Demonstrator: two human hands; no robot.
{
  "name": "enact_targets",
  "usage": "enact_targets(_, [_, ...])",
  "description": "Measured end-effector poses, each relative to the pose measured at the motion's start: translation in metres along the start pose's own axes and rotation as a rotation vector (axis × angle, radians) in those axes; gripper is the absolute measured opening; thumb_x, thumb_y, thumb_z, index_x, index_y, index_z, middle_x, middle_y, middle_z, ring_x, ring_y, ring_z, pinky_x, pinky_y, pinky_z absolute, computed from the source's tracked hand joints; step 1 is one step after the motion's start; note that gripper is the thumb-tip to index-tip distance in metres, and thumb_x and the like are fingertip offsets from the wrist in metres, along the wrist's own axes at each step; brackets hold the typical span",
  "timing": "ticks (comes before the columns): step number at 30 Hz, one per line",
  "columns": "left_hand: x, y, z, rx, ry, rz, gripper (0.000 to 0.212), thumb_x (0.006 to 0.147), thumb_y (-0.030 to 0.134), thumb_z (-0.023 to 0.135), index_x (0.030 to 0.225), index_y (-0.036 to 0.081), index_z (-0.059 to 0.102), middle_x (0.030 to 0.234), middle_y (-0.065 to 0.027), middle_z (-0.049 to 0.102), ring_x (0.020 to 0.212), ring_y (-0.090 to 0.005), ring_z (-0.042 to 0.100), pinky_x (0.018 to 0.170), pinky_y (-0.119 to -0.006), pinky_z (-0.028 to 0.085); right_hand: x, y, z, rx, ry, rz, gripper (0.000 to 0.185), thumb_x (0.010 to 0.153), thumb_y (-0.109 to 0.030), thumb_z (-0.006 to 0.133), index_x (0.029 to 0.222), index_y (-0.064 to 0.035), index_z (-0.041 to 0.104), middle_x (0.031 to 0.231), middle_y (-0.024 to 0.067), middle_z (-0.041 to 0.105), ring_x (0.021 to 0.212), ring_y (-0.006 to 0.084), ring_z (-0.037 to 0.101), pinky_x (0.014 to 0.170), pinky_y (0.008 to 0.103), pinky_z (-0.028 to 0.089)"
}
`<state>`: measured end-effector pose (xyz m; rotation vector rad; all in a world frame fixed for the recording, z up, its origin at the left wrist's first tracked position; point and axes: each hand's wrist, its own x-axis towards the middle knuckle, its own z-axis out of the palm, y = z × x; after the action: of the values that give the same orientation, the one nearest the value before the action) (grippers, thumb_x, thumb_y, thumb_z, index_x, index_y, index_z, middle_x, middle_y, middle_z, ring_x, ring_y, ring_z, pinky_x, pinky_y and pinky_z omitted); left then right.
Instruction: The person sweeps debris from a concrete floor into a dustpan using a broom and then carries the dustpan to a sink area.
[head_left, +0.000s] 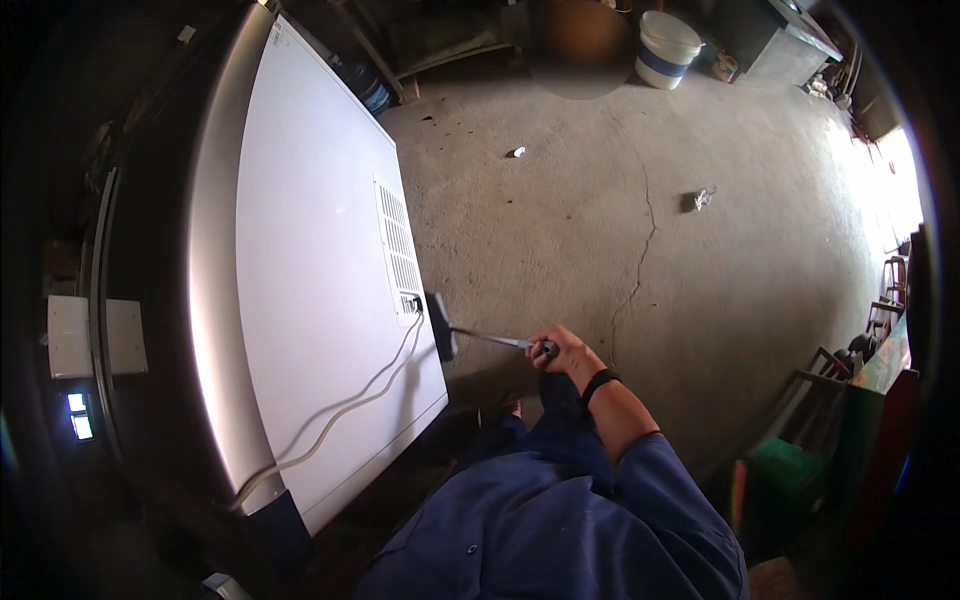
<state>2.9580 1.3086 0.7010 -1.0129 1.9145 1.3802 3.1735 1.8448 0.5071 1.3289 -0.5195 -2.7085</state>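
My right hand (553, 349) is closed around the dark grip of a long-handled tool, maybe a broom or brush. From my fist its thin metal handle (491, 337) runs left to a dark, blurred head (442, 328) beside the lower edge of a white appliance (322, 225), perhaps a chest freezer. Near that head, a power cord (375, 394) is plugged in below the appliance's vent grille (397, 244). My left hand is out of view. Pieces of crumpled litter lie on the concrete floor, one whitish (518, 152) and one silvery (703, 199).
A white bucket with a blue band (664, 56) stands at the far side, near a grey cabinet (787, 52). A large water bottle (367, 86) is behind the appliance. At the right are a green container (787, 465) and several frames. A crack (646, 240) runs along the floor.
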Motion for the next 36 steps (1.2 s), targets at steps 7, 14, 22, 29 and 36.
enact_targets(7, [-0.026,-0.008,0.057,-0.069,0.053,-0.02,0.056,0.081,0.061,0.044,0.099,0.007,0.048,0.082,-0.0113,0.053,0.073,-0.027,0.054,0.056,-0.04,0.042,-0.098,-0.08,-0.029,0.039,0.018,-0.324,0.011,0.083,-0.006,0.05,0.083,0.0036,0.045,0.072,0.0091,0.048,0.052,0.0091,0.047,0.042,0.0219,0.036])
enact_targets(14, [-0.035,-0.026,0.105,-0.143,0.075,-0.045,0.058,0.08,0.063,0.043,0.1,0.009,0.048,0.083,-0.0113,0.053,0.072,-0.0275,0.054,0.055,-0.039,0.041,-0.151,-0.077,0.029,-0.2,0.006,-0.356,0.014,0.082,0.0,0.05,0.094,-0.0044,0.046,0.07,0.0026,0.044,0.056,0.0085,0.045,0.047,0.0239,0.037])
enact_targets(22, [-0.043,-0.047,0.156,-0.234,0.107,-0.098,0.06,0.079,0.065,0.041,0.101,0.01,0.047,0.084,-0.0112,0.053,0.072,-0.028,0.054,0.053,-0.038,0.041,-0.183,-0.137,0.094,-0.436,0.004,-0.424,0.019,0.08,0.001,0.05,0.099,-0.0045,0.046,0.071,0.0021,0.043,0.055,0.0097,0.042,0.049,0.025,0.035])
enact_targets(29, [-0.06,-0.052,0.196,-0.287,0.146,-0.139,0.062,0.078,0.068,0.04,0.103,0.011,0.046,0.085,-0.0112,0.053,0.071,-0.0284,0.054,0.052,-0.036,0.04,-0.206,-0.205,0.141,-0.551,0.031,-0.473,0.011,0.079,0.0,0.053,0.089,-0.0017,0.048,0.066,0.0038,0.046,0.056,0.0113,0.045,0.048,0.026,0.036])
enact_targets(36, [-0.094,-0.053,0.264,-0.355,0.214,-0.156,0.064,0.077,0.07,0.039,0.104,0.012,0.046,0.086,-0.0112,0.053,0.071,-0.0289,0.055,0.051,-0.035,0.039,-0.189,-0.271,0.191,-0.529,0.144,-0.541,0.014,0.077,0.004,0.054,0.086,-0.0033,0.047,0.067,0.0059,0.048,0.056,0.0125,0.049,0.045,0.0278,0.04])
